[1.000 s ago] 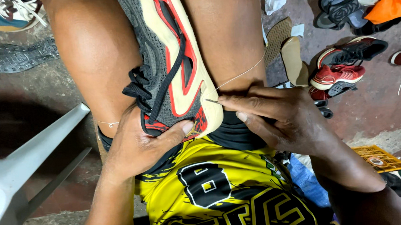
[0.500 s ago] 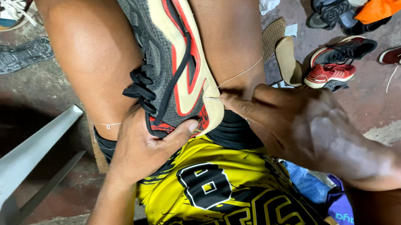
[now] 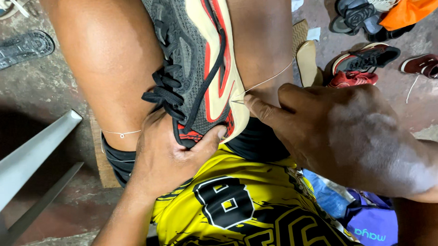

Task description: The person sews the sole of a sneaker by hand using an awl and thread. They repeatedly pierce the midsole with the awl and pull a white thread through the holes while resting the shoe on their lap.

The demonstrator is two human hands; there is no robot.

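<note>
My left hand (image 3: 173, 153) grips the toe of one grey mesh sneaker (image 3: 195, 63), clamped between my bare thighs, its cream sole edge turned up, with red panels and black laces. My right hand (image 3: 341, 130) pinches a thin needle (image 3: 238, 101) against that sole edge; one pale thread (image 3: 272, 77) runs from there. On the floor I count two red sneakers (image 3: 360, 66) and two black sandals (image 3: 354, 13).

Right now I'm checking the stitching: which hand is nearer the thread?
Right. The right hand has its fingertips at the thread beside the sole edge; the left hand grips the sneaker at its heel, farther away.
</note>
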